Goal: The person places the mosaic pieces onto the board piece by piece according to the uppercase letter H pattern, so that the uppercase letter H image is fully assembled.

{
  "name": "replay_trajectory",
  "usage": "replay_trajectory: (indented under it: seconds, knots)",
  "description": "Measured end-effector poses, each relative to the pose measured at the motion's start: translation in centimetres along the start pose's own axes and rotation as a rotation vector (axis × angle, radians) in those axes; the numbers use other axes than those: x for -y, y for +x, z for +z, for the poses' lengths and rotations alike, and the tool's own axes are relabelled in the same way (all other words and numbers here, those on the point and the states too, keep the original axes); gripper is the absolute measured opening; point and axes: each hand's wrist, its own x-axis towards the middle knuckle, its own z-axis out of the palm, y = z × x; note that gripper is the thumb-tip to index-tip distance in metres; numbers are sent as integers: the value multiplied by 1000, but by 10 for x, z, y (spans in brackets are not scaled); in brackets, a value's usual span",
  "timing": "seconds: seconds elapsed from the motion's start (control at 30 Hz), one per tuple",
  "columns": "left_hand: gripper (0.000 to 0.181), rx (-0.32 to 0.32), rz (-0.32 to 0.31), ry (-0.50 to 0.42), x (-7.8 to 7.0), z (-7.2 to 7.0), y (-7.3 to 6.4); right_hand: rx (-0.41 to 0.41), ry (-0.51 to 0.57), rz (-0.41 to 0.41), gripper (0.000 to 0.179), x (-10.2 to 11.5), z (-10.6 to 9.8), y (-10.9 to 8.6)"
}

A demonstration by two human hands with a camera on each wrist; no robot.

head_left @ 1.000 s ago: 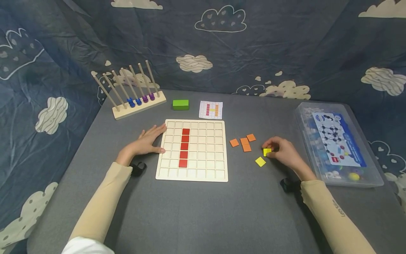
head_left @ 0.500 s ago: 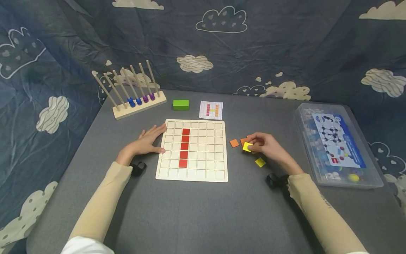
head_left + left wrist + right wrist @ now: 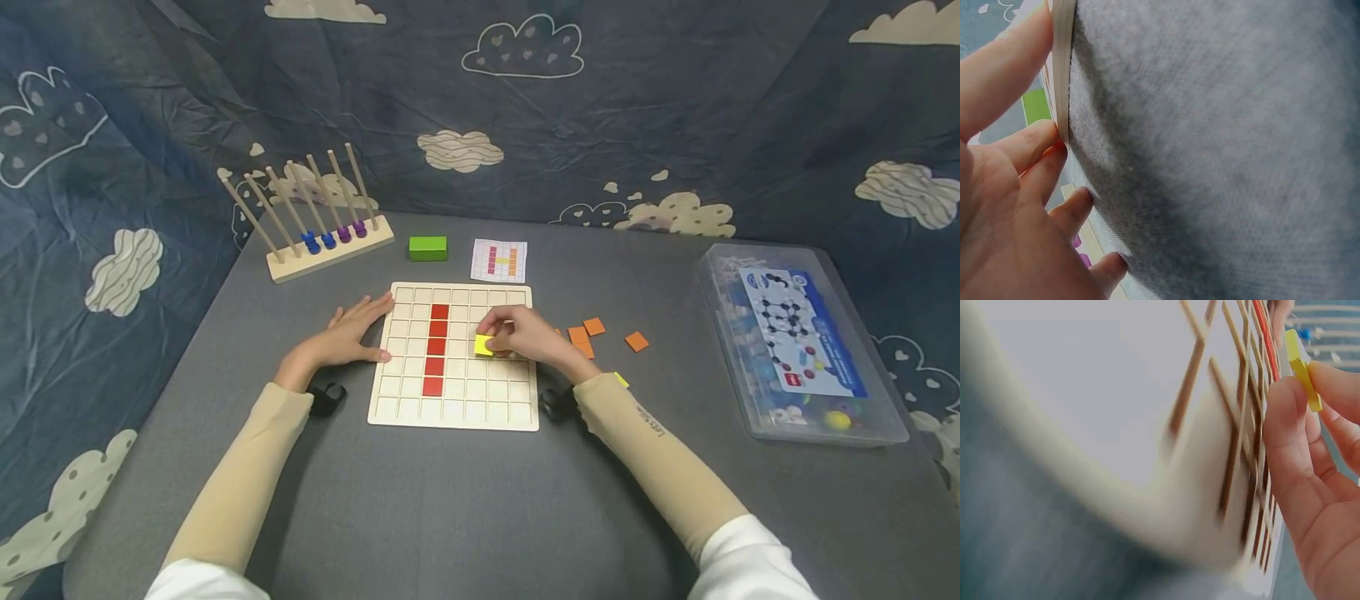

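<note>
Between thumb and fingertips, my right hand [image 3: 517, 333] pinches a yellow square tile [image 3: 483, 345], close over the right half of a wooden grid board [image 3: 453, 412]. The right wrist view shows that yellow tile [image 3: 1307, 384] edge-on, tipped up from the board's surface. A column of several red tiles [image 3: 435, 346] fills cells left of the board's middle. With fingers spread, my left hand [image 3: 345, 340] touches the board's left edge; its thumb [image 3: 1016, 56] lies against the wooden side in the left wrist view.
Right of the board lie several orange tiles [image 3: 594, 326] and another yellow tile [image 3: 621, 380], partly hidden by the right sleeve. Behind the board are a pattern card [image 3: 498, 260], a green block [image 3: 428, 248] and a bead stand [image 3: 330, 246]. A lidded plastic box [image 3: 806, 342] stands right.
My right hand has carried the yellow tile leftward from the loose tiles to over the board. An orange tile formerly behind that hand now shows. My left hand has stayed put.
</note>
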Motion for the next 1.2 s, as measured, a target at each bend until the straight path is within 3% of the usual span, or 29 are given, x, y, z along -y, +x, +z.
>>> replay_trajectory:
  seconds: [0.17, 0.4, 0.53, 0.67, 0.97, 1.2]
  knots:
    - [94, -9, 5, -1, 0, 0, 0, 19, -76, -6, 14, 14, 18, 18]
    - [94, -16, 5, -2, 1, 1, 0, -7, -387, -63, 13, 23, 31, 30]
    - [94, -16, 5, -1, 2, 1, 0, -12, -480, -72, 14, 23, 34, 32]
    - [94, -13, 9, -4, 1, 0, 0, -20, -387, -73, 14, 22, 32, 29]
    - [95, -9, 2, -5, 0, 0, -1, 49, 51, -1, 15, 3, 0, 0]
    - [94, -3, 5, -5, -1, 0, -1, 34, 72, 12, 20, -17, -39, -36]
